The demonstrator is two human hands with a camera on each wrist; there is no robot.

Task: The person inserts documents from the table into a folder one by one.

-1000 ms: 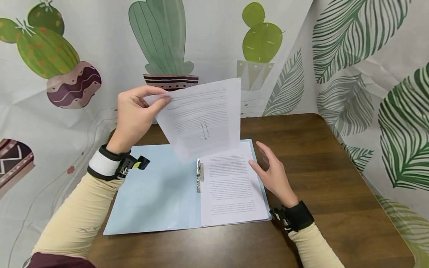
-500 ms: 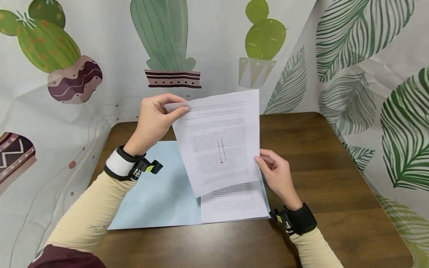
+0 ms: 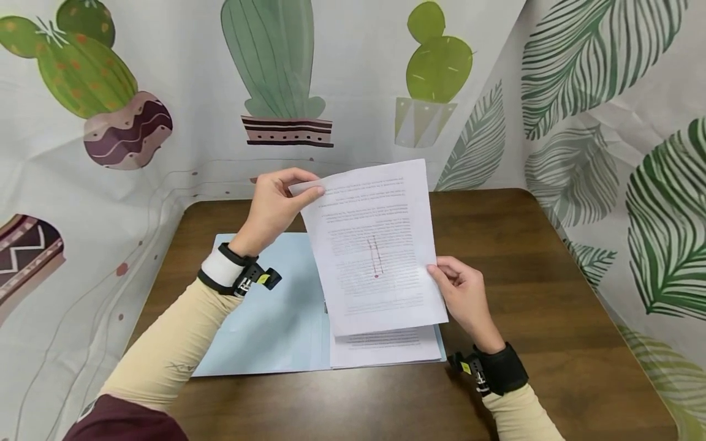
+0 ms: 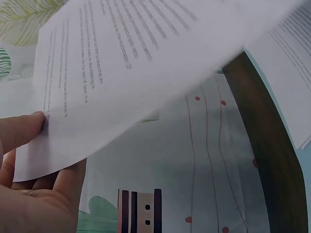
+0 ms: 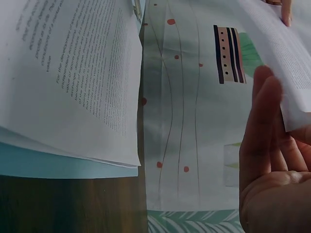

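Left hand (image 3: 276, 205) is pinching the printed sheet (image 3: 377, 245) at its 11 o'clock corner. Right hand (image 3: 463, 294) is gripping the 4 o'clock edge. Sheet is hanging tilted above the paper stack (image 3: 386, 349) in the open blue folder (image 3: 265, 324) on the brown table (image 3: 524, 245).

The raised sheet (image 3: 377, 245) covers the upper part of the stack of pages (image 3: 386, 346) and most of the folder's (image 3: 265, 318) spine. Print on both is too small to read. The left hand's (image 3: 276, 205) fingers behind the sheet's corner, at 10 o'clock, are hidden. In the left wrist view the sheet runs off the top edge; in the right wrist view the right hand (image 5: 272, 165) is cropped at 4 o'clock.
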